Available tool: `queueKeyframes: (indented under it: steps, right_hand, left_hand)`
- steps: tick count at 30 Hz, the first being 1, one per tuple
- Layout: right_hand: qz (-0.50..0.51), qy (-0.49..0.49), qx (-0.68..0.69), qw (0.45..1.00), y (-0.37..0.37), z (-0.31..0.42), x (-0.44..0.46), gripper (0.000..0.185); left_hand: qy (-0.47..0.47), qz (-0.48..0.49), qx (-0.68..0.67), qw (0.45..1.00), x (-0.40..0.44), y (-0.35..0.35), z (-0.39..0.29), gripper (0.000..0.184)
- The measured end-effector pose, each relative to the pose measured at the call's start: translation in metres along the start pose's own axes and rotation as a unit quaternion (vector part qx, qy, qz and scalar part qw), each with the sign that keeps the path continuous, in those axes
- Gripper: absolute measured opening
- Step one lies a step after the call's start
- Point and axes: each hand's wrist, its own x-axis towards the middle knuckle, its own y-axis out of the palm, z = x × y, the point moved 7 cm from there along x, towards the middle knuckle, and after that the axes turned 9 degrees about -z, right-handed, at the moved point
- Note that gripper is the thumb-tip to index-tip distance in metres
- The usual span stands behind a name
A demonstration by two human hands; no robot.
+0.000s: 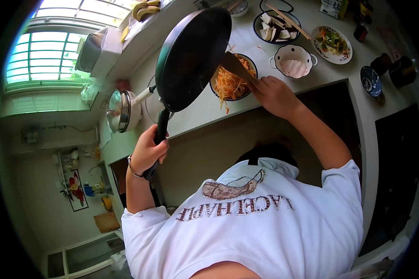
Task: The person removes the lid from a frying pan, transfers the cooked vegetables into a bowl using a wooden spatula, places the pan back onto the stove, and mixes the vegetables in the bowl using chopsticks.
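Note:
My left hand (150, 149) is wrapped round the black handle of a dark frying pan (191, 58), which is tilted on its side above the counter. My right hand (275, 95) grips a brown spatula (237, 69) whose blade is between the pan's rim and a bowl. Shredded orange and pale vegetables (233, 83) fill that bowl, and some strands hang over its near rim. Right of it stands a white two-handled bowl (305, 56) of pale pinkish powder.
Behind are a bowl of cut eggplant (275, 32) with chopsticks (291, 22) across it, and a floral plate (336, 55) of sliced vegetables. A lidded pot (125, 111) stands left; a patterned blue bowl (370, 81) and dark stove (390, 172) are right.

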Motion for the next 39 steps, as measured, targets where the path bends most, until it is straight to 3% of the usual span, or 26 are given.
queueKeyframes:
  steps: [5, 7, 14, 16, 22, 28, 34, 37, 39]
  right_hand:
    - [-0.076, 0.037, -0.004, 0.996, -0.008, -0.010, 0.018, 0.034]
    - [0.019, 0.085, 0.055, 0.995, 0.010, -0.010, 0.004, 0.031]
    - [-0.063, 0.058, 0.077, 0.993, -0.010, 0.012, 0.018, 0.025]
    - [-0.105, 0.036, 0.148, 0.983, -0.001, 0.013, 0.022, 0.026]
    - [-0.008, 0.057, 0.086, 0.995, 0.009, -0.007, -0.003, 0.029]
    - [-0.068, 0.100, 0.196, 0.973, 0.003, -0.003, 0.026, 0.035]
    - [-0.058, 0.098, 0.127, 0.985, -0.001, -0.017, 0.007, 0.029]
    - [-0.113, 0.089, 0.173, 0.974, -0.016, -0.002, 0.029, 0.028]
    - [-0.089, 0.073, 0.191, 0.975, -0.004, 0.015, 0.040, 0.030]
  left_hand:
    - [0.013, 0.010, -0.002, 1.000, -0.001, -0.001, 0.001, 0.014]
    - [0.015, 0.013, -0.006, 1.000, 0.001, -0.001, 0.001, 0.014]
    - [0.018, 0.025, -0.031, 0.999, 0.007, 0.000, 0.003, 0.014]
    - [0.020, 0.025, -0.030, 0.999, 0.008, 0.001, 0.002, 0.014]
    - [0.039, 0.006, -0.042, 0.998, 0.013, -0.006, 0.002, 0.014]
    - [0.040, 0.005, -0.084, 0.996, 0.015, -0.007, 0.003, 0.013]
    - [0.064, 0.008, -0.072, 0.995, 0.015, -0.009, 0.004, 0.014]
    - [0.066, 0.007, -0.071, 0.995, 0.015, -0.009, 0.005, 0.014]
    - [0.063, 0.006, -0.071, 0.995, 0.015, -0.007, 0.003, 0.013]
